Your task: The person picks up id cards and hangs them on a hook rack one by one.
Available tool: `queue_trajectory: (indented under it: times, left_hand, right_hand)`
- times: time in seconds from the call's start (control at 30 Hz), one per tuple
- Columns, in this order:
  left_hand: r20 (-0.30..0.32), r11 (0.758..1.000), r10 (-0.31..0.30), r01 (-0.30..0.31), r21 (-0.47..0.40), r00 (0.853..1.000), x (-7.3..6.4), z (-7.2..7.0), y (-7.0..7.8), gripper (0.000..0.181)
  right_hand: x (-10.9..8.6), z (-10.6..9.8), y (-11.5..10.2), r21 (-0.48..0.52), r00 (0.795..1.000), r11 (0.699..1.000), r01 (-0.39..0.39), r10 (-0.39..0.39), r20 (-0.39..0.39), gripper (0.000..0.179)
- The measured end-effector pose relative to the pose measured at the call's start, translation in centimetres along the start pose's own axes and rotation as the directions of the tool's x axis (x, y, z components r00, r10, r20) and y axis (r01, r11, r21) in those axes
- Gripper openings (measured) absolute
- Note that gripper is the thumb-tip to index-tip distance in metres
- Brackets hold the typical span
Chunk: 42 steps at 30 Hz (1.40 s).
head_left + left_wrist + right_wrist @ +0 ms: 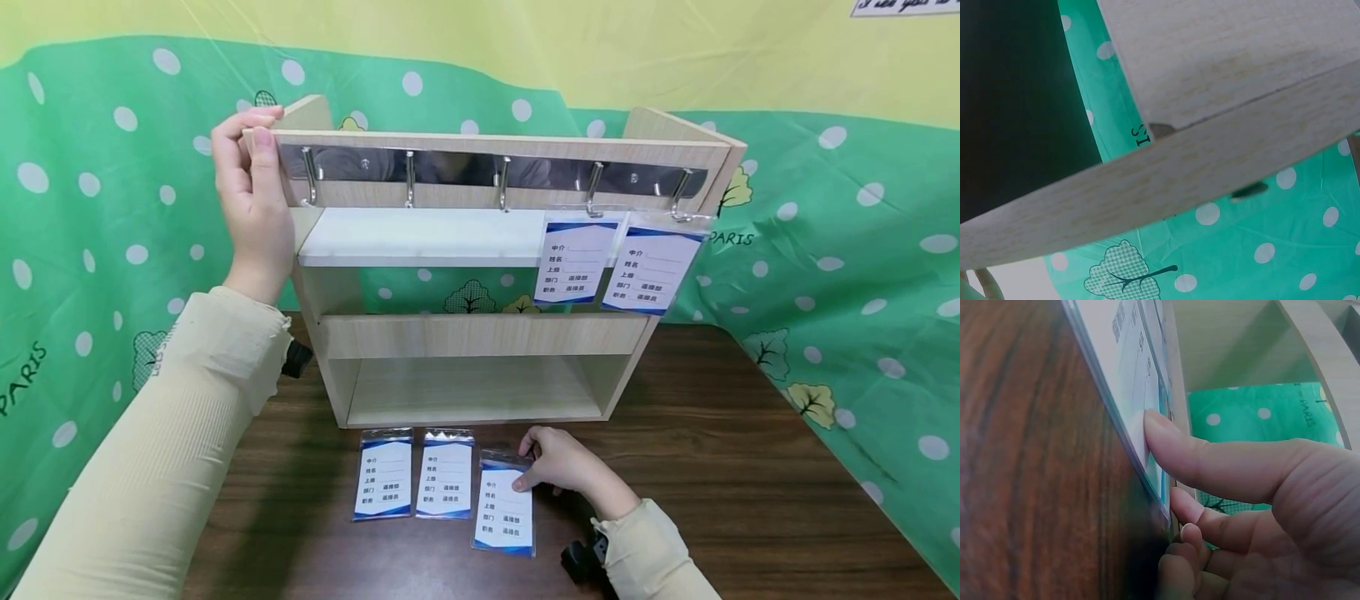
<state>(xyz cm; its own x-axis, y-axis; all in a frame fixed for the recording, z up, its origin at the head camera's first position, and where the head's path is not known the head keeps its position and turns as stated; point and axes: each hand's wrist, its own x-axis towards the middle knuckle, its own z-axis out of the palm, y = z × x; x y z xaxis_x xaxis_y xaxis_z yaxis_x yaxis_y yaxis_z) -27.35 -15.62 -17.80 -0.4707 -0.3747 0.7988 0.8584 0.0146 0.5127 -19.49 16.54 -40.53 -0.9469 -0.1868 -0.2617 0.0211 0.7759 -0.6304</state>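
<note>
My left hand grips the top left corner of a pale wooden shelf, thumb in front and fingers behind. My right hand pinches the upper right corner of a clear-sleeved name badge by the table. In the right wrist view, the thumb lies on the badge's printed face, with the fingers at its edge. Two like badges, one left and one middle, lie flat beside it. Two more, an inner badge and an outer badge, hang from the shelf's right-hand hooks.
A shiny metal strip with several hooks runs along the shelf's top board. The shelf stands on a dark wooden table. Behind it hangs a green and yellow cloth with white dots. A white board spans the shelf's upper part.
</note>
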Motion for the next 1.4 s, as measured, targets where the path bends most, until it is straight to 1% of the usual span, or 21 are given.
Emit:
queue_trajectory:
  times: [0.37, 0.67, 0.93, 1.07, 1.2, 1.3, 1.4]
  left_hand:
    - [-0.005, 1.000, 0.000, 0.000, -0.011, 1.000, -0.05, 0.02, -0.01, 0.020]
    - [-0.006, 1.000, -0.023, 0.023, 0.008, 1.000, -0.21, 0.11, 0.32, 0.019]
    - [-0.006, 1.000, 0.008, -0.008, -0.015, 1.000, -0.16, 0.28, 0.42, 0.020]
    - [-0.010, 1.000, 0.004, -0.004, -0.025, 1.000, -0.16, 0.30, 0.48, 0.020]
    - [-0.011, 1.000, -0.007, 0.007, -0.021, 1.000, -0.14, 0.29, 0.42, 0.020]
    - [-0.010, 1.000, -0.006, 0.006, -0.021, 1.000, -0.06, 0.20, 0.13, 0.020]
    - [-0.003, 1.000, 0.026, -0.026, -0.005, 1.000, 0.00, 0.02, -0.29, 0.020]
  right_hand:
    - [-0.01, 0.08, -0.11, -0.023, 1.000, 1.000, -0.011, 0.011, -0.006, 0.037]
    - [-0.11, 0.11, -0.18, -0.051, 1.000, 0.999, -0.003, 0.003, 0.005, 0.030]
    - [-0.35, 0.24, -0.44, -0.065, 1.000, 0.998, 0.013, -0.012, 0.014, 0.029]
    - [-0.52, 0.13, -0.60, -0.068, 1.000, 0.998, 0.011, -0.010, 0.019, 0.030]
    - [-0.63, -0.01, -0.55, -0.056, 1.000, 0.998, 0.009, -0.008, 0.026, 0.032]
    - [-0.61, -0.10, -0.35, -0.027, 0.999, 1.000, 0.017, -0.016, 0.038, 0.034]
    - [-0.53, -0.17, -0.03, 0.011, 0.999, 0.999, 0.030, -0.030, 0.041, 0.037]
